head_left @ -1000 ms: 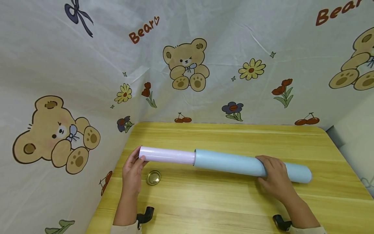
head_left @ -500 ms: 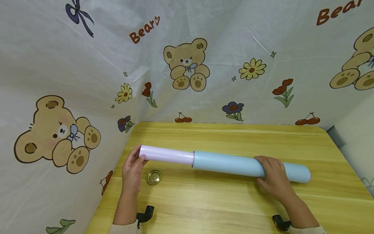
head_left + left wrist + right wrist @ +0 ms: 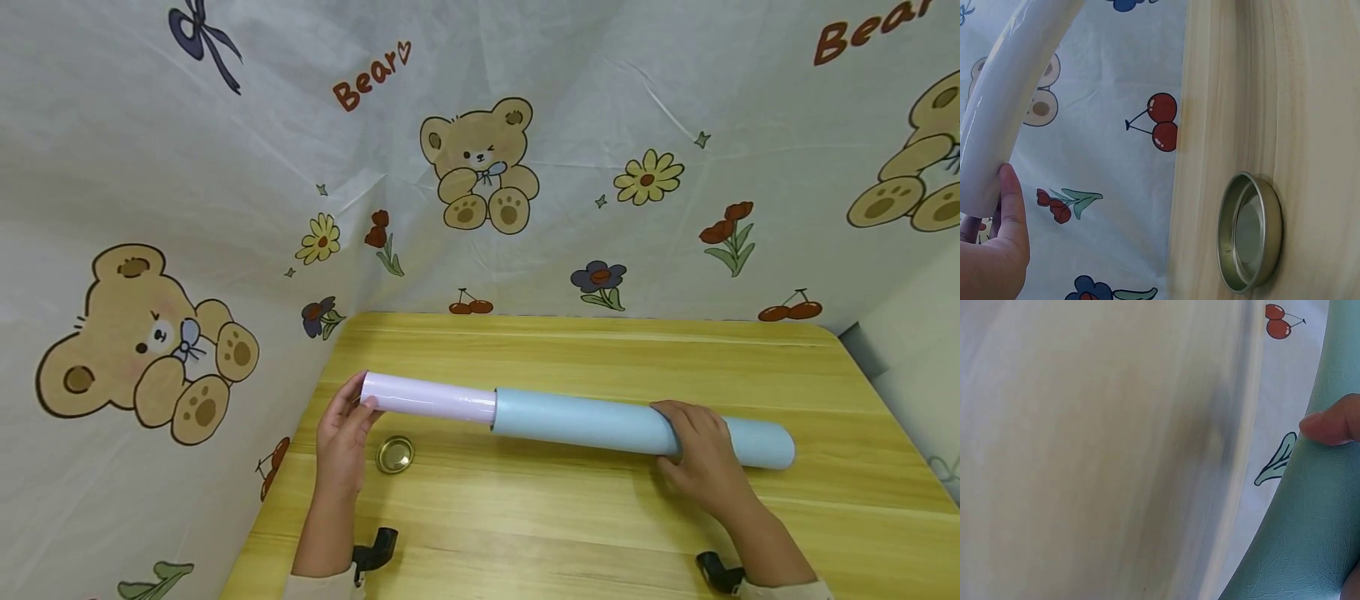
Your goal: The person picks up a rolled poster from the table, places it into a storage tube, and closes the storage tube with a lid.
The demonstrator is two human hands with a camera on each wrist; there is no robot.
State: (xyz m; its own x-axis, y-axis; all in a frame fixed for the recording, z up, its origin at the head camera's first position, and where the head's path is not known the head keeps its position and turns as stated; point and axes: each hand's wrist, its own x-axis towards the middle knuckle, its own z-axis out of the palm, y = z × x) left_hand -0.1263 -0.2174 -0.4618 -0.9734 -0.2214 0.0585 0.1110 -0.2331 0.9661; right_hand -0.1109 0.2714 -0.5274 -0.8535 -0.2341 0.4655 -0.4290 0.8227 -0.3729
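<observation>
A glossy pale-lilac roll [image 3: 431, 397] sticks out of the left mouth of a wider light-blue tube [image 3: 585, 418]. At the roll's outer end my left hand [image 3: 343, 437] pinches it, thumb in front and fingers behind. My right hand [image 3: 703, 454] grips the blue tube right of its middle, and in the right wrist view the thumb [image 3: 1329, 422] lies on its textured surface. Both pieces are raised over the table, tilting slightly down to the right. How far the roll reaches inside the tube is hidden. Below the left end lies a round gold lid [image 3: 395, 455], hollow side up.
The wood-grain table [image 3: 540, 525] runs under both hands. A bear-printed cloth [image 3: 562, 100] hangs behind it and along its left side. Black camera mounts [image 3: 375, 550] sit at both wrists.
The blue tube and my right hand have shifted slightly left, so a little less of the lilac roll shows. My left hand has barely moved, and the lid stays in place.
</observation>
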